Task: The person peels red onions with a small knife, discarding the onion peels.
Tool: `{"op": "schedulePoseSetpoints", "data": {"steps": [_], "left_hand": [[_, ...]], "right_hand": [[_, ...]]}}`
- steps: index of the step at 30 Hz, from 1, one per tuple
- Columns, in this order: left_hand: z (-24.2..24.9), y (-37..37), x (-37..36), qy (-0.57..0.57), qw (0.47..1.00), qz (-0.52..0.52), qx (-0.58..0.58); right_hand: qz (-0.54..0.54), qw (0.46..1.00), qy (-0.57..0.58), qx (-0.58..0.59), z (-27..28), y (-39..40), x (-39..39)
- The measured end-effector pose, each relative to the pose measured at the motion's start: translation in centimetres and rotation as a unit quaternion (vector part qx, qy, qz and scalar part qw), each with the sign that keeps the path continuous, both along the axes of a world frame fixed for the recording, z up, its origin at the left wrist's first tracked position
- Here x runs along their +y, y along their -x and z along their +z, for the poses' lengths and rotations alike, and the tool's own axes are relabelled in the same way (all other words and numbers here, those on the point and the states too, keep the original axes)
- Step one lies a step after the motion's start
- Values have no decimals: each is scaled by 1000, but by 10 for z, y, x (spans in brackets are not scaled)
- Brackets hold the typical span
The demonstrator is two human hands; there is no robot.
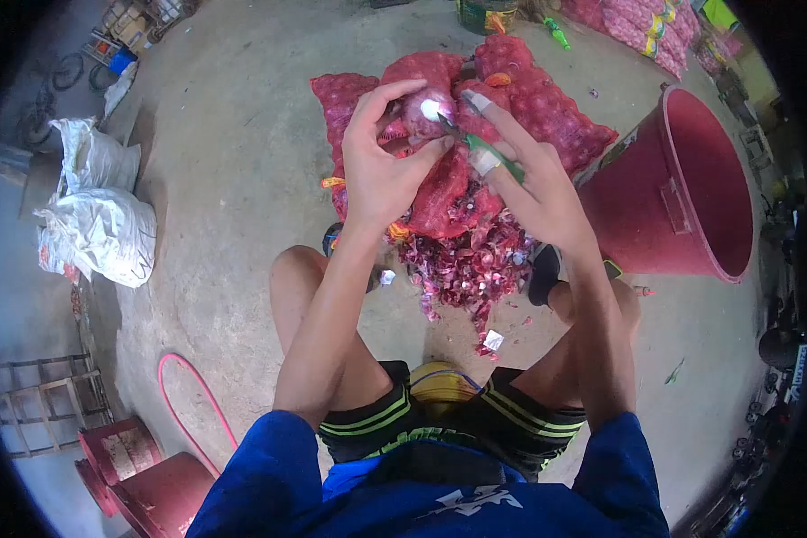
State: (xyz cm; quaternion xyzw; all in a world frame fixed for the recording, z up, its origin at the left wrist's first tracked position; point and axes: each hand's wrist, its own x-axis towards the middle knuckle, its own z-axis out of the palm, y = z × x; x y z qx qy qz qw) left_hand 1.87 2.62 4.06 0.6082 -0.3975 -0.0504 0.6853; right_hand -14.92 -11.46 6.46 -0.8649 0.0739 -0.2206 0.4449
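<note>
My left hand (381,170) holds a purple onion (426,115) between thumb and fingers; a white patch shows on the onion's face. In my right hand (533,175) is a small knife with a green handle (504,160), its dark blade against the onion's right side. Pale wrappings cover some fingertips of my right hand. Both hands are raised over red mesh sacks (542,108) full of onions. Below them, a heap of loose purple onion skins (471,269) lies on the floor between my feet.
A large dark red bin (637,215) leans open at the right. White sacks (112,229) stand at the left. Red containers (161,493) and a pink hose (202,394) are at the lower left. More onion sacks (641,31) lie at the upper right.
</note>
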Motion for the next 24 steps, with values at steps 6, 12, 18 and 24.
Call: {"op": "schedulePoseSetpoints", "data": {"steps": [6, 12, 18, 24], "left_hand": [[1, 3, 1, -25, 998, -25, -51], [-2, 3, 1, -25, 999, -48, 9], [10, 10, 2, -8, 977, -133, 166], [10, 5, 3, 116, 913, -245, 305]], "right_hand": [[-3, 998, 62, -19, -2, -4, 1], [-44, 988, 142, -42, -17, -9, -5], [-82, 984, 66, -141, -23, -20, -2], [-135, 982, -89, -102, -24, -18, -16]]}}
